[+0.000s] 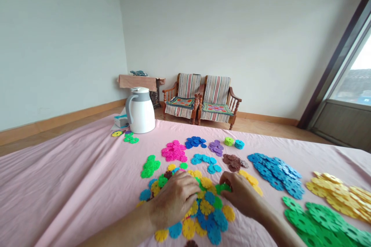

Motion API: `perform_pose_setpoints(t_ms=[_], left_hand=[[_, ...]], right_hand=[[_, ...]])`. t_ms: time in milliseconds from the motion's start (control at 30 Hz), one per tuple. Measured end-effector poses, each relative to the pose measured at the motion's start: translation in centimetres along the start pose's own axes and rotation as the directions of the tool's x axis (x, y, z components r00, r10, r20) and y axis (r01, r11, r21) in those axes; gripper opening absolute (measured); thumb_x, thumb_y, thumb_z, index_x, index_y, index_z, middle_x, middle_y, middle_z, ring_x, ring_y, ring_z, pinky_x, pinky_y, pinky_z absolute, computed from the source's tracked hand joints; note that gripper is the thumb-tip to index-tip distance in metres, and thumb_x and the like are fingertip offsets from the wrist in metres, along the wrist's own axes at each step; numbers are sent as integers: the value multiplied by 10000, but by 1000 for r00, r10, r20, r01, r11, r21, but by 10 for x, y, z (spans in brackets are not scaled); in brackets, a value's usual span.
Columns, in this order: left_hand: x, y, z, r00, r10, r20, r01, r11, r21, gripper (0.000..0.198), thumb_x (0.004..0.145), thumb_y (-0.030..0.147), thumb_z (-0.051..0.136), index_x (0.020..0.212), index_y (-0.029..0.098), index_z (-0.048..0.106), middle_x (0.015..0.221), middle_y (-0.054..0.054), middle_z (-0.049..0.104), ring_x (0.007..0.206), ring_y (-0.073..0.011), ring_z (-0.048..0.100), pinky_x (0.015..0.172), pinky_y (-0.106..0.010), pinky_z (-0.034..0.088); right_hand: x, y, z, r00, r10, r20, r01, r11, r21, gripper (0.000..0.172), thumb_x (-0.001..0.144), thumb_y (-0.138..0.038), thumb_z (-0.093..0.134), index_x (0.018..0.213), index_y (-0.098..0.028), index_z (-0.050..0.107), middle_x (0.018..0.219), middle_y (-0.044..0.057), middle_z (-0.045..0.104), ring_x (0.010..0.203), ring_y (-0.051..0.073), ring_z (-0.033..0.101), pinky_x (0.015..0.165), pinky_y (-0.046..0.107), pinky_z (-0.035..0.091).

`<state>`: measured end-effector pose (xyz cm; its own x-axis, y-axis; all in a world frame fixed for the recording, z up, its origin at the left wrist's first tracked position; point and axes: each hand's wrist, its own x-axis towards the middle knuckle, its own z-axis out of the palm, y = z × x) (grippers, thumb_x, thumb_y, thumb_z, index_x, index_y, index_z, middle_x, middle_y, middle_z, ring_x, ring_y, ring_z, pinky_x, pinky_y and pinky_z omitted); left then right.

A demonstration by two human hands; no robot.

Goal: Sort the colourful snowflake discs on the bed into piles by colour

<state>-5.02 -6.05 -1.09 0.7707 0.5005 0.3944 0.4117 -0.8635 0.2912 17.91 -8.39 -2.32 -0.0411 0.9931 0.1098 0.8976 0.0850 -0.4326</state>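
Observation:
A mixed pile of notched plastic snowflake discs (206, 207), yellow, blue, green and brown, lies on the pink cloth in front of me. My left hand (178, 195) rests over the pile's middle with its fingers curled down; whatever is under the fingertips is hidden. At the pile's right side, my right hand (239, 191) is closed with thumb and fingers at some green snowflake discs (222, 188). Small one-colour groups lie beyond: green discs (150, 166), pink discs (174, 151), light blue discs (203, 159) and brown discs (232, 162).
Larger blue discs (276, 173), yellow discs (333, 189) and green discs (321, 220) are heaped on the right. A white jug (142, 112) stands at the back left beside a small box (121, 120). Two wooden armchairs (218, 100) are by the wall.

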Motion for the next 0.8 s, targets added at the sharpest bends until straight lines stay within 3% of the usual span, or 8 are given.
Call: perform_pose_setpoints(t_ms=[233,433,800], left_hand=[[0,0,0,1000,6,-11,-6,1000,-22,191,891,148,464,970,188,632,902,-30,646,891,-178,551,876,-342,370],[0,-1,0,999,28,-30,-28,999,-23,190,895,156,461,939,186,644,881,-27,649,874,-167,558,836,-318,388],[-1,0,1,999,7,-50,-9,1000,-30,198,885,135,469,946,200,645,903,-22,649,892,-167,559,886,-340,379]], right_hand=[[-2,-2,-5,999,-36,-4,36,999,27,136,609,-89,490,699,-188,517,690,-8,554,659,131,485,583,226,315],[0,-2,-7,999,-4,44,-4,985,172,247,648,-93,509,873,-188,543,646,-31,547,622,126,521,543,212,338],[-1,1,-4,999,5,54,-8,998,61,89,644,-157,541,723,-190,518,692,-5,572,654,137,510,579,240,340]])
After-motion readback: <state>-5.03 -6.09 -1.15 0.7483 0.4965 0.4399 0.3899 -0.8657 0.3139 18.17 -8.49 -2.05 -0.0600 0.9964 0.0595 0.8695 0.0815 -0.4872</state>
